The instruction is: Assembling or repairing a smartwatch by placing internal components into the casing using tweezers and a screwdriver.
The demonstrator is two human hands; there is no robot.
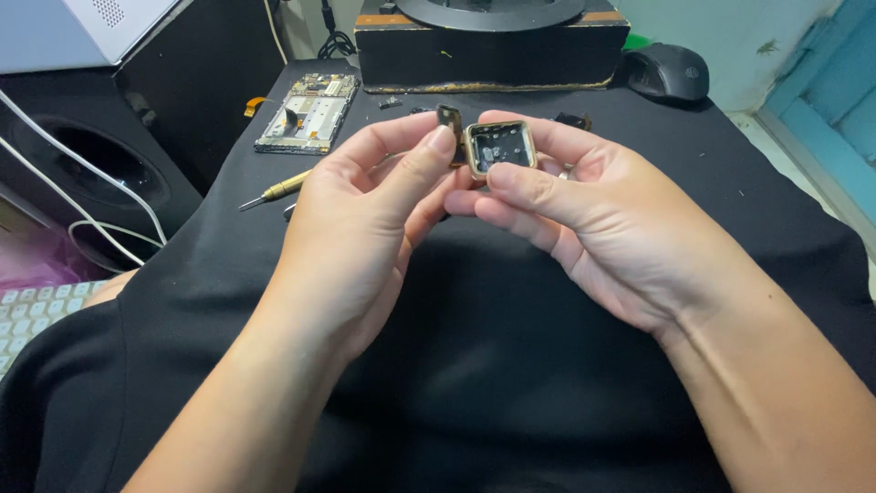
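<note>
My right hand (pixel 598 228) grips a small square gold-rimmed watch case (pixel 500 146), its open dark inside facing me, above the black cloth (pixel 511 365). My left hand (pixel 365 210) pinches a small dark flat part (pixel 449 117) between thumb and forefinger, right at the case's left edge. Whether that part is joined to the case I cannot tell. Both hands meet just above the middle of the cloth.
An opened phone frame (pixel 308 114) with an orange flex lies at the back left, a yellow-handled screwdriver (pixel 278 190) beside it. A black box-shaped stand (pixel 493 50), a black mouse (pixel 668 71), a speaker (pixel 91 164), white cables and a keyboard (pixel 36 315) surround the cloth.
</note>
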